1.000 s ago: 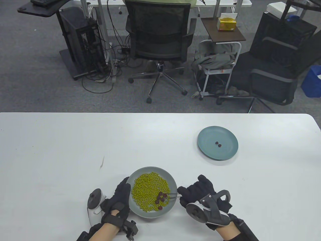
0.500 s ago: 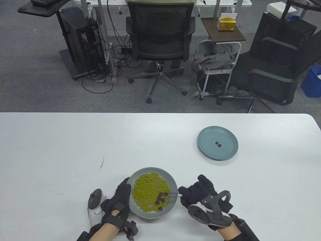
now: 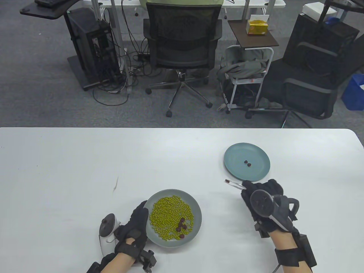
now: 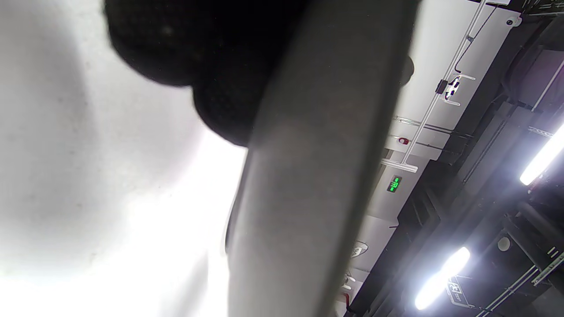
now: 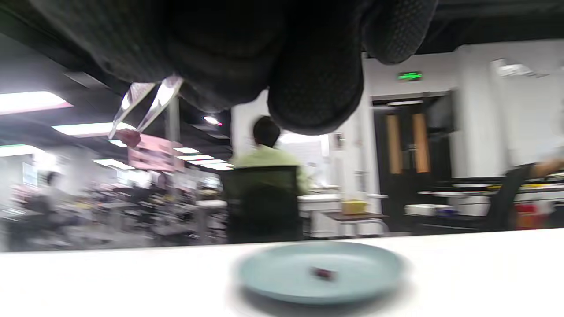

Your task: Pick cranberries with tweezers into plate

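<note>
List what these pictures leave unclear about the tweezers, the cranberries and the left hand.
- Right hand grip on tweezers: table view, hidden by its tracker.
- Cranberries on blue plate: right wrist view, blurred to one smear.
- Left hand finger contact with bean plate: left wrist view, blurred and blocked by the rim.

Black gloved left hand (image 4: 207, 57) at top, blurred grey plate rim (image 4: 317, 176) across centre, white table (image 4: 88, 185), ceiling lights (image 4: 440, 275)

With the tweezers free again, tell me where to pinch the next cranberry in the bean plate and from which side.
Take the cranberry at the top of the dark cluster, across its sides, coming in from the right over the grey plate. It lies at the cluster's edge nearest the right hand, so the tweezers probably disturb fewer green beans.
</note>
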A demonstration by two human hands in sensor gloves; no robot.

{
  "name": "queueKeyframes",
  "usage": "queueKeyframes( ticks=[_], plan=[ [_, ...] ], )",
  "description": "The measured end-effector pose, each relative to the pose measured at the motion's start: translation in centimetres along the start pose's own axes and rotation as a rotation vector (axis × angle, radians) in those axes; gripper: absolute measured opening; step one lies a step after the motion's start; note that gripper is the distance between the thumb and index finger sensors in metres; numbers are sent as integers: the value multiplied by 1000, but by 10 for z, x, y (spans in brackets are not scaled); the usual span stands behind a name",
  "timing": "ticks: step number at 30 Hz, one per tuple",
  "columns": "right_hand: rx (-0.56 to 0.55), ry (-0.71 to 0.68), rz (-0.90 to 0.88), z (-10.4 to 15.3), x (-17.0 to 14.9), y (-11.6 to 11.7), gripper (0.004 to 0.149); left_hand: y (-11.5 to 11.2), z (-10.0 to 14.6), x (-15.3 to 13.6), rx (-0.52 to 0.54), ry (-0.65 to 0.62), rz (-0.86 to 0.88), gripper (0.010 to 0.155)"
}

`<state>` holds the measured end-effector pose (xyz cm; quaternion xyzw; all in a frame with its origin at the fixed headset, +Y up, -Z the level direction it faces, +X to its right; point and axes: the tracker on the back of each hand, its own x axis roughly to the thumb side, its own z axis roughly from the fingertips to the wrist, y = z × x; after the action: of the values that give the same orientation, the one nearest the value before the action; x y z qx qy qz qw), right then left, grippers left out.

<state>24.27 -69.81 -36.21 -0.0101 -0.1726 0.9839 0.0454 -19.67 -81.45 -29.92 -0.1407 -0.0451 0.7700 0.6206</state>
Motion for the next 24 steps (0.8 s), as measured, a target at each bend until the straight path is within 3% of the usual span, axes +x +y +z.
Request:
queueKeyframes(
  ticks=[4,7,17,24],
  plan=[
    [127,256,60,-30,-49,44,46,-1,0,-1,-10,4,2,62],
    [197,405,36,-44,-68,66,46,-1,0,-2,-10,12,1,62],
    [237,410,135,-71,-55,85,46,-2,0,-3,-14,18,-4,62],
    [254,466,133,-69,-59,94,49,-3,0,-4,-19,23,-8,63]
  ],
)
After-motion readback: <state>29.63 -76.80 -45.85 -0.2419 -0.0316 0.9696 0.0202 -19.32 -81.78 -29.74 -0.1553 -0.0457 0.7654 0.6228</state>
